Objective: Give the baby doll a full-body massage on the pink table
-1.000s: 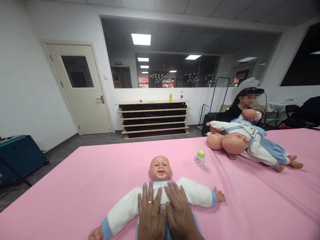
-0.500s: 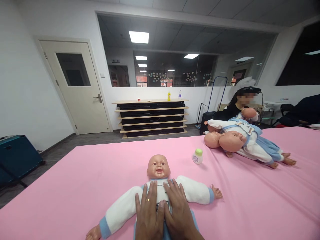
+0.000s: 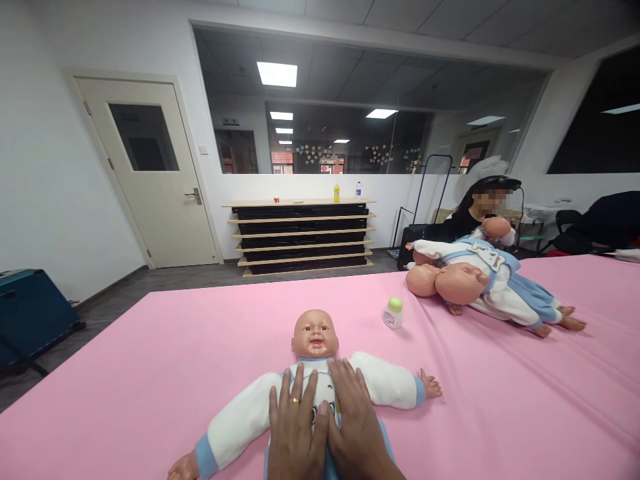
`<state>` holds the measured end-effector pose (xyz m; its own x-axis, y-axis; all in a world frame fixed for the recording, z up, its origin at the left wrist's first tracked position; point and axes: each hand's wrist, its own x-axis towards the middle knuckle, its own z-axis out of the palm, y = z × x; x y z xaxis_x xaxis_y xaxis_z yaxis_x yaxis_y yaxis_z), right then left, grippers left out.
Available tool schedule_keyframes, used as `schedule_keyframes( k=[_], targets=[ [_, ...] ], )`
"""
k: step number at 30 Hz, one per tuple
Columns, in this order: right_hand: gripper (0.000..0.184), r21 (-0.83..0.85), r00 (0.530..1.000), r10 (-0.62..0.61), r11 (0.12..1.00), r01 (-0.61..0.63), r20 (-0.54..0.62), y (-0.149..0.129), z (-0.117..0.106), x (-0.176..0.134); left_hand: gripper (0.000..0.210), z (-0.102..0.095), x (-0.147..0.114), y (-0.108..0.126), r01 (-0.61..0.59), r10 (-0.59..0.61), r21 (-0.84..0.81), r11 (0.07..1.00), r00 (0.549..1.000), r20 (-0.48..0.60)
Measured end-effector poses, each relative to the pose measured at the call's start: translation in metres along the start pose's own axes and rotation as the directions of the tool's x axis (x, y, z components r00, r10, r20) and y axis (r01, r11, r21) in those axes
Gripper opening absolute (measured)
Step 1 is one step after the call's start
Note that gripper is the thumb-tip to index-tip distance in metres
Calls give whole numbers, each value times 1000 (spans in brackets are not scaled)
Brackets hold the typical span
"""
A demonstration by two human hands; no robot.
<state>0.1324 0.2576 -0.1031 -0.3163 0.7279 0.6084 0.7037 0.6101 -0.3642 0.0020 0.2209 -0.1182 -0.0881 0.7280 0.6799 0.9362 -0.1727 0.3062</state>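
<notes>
A baby doll (image 3: pixel 315 337) lies on its back on the pink-covered table (image 3: pixel 150 373), head pointing away from me and arms spread wide. It wears a white and blue outfit with a cartoon face on the front. My left hand (image 3: pixel 297 427) rests flat on the doll's chest, a ring on one finger and the fingers stretched out. Beside it my right hand (image 3: pixel 356 423) also lies flat on the chest, fingers extended and thumbs close together. The hands cover much of the doll's torso. Beyond the doll's outstretched arm stands a small bottle with a green cap (image 3: pixel 393 313).
More baby dolls (image 3: pixel 460 283) lie piled at the table's far right. Behind them is a person (image 3: pixel 463 212) wearing a head-mounted device. A stacked wooden shelf (image 3: pixel 300 233) carries bottles by the wall. To the left are a door (image 3: pixel 145 173) and a teal case (image 3: pixel 37 320).
My left fingers have spread a little apart on the doll's chest, and my right fingers have drawn closer together. The whole view has shifted very slightly.
</notes>
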Motion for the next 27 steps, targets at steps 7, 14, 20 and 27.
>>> schedule_keyframes(
  k=[7,14,20,27],
  targets=[
    [58,-32,1000,-20,999,20,19,0,0,0,61,-7,4,7,45,-45,-23,999,999,16],
    [76,-25,978,-30,999,26,-207,-16,-18,5,64,-5,1,0,-46,47,-21,999,998,32],
    [60,-46,997,-64,997,66,41,-3,-7,2,61,-17,8,8,47,-48,-77,996,999,-13],
    [62,-7,999,-53,999,53,12,-2,-6,3,68,-10,3,-7,-128,127,-18,992,990,-55]
  ],
)
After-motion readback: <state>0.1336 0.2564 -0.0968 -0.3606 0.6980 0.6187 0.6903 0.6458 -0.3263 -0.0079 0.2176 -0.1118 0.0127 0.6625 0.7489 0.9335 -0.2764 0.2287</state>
